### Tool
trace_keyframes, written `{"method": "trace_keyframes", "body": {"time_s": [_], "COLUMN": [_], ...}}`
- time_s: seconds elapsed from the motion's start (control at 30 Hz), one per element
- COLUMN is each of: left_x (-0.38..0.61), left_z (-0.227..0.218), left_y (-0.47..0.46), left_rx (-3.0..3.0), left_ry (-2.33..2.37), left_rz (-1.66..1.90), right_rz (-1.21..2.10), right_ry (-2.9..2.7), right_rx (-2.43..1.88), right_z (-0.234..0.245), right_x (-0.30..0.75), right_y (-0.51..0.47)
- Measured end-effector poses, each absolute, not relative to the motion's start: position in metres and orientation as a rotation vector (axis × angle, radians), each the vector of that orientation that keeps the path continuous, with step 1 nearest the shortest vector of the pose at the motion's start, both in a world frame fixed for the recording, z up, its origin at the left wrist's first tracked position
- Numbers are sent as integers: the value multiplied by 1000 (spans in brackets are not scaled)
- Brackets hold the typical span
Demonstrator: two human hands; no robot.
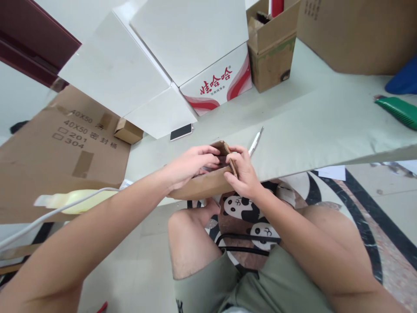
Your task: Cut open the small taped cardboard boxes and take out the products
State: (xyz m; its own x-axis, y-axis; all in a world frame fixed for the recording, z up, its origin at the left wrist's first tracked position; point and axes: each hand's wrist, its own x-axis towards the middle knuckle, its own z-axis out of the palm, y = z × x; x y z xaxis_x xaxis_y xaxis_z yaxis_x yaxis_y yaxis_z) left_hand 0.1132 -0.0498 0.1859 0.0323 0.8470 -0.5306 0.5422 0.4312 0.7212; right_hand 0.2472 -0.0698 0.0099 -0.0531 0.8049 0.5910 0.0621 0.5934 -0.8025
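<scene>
Both my hands are closed on a brown cardboard piece (195,190) at the near edge of the desk (309,126). My left hand (190,167) pinches its upper fold from the left, and my right hand (244,174) grips the same fold from the right, fingertips almost meeting. Just beyond my right hand a slim white pen-like tool (256,141) lies on the desk, a phone (181,131) lies further left, and a white carton with red lettering (216,82) stands behind.
</scene>
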Motion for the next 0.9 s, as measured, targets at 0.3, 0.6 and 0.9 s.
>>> {"method": "trace_keyframes", "body": {"time_s": [0.3,0.6,0.9], "left_x": [45,60,79], "left_z": [191,170,163], "left_y": [-28,-32,-49], "left_rx": [1463,1543,1057], "left_ry": [1940,1787,1925], "left_rz": [-216,-272,83], "right_rz": [758,785,794], "right_ry": [-1431,-1429,-1486], "right_rx": [-764,-801,-751], "right_z": [13,14,10], "right_x": [249,245,239], "right_y": [-74,-74,-74]}}
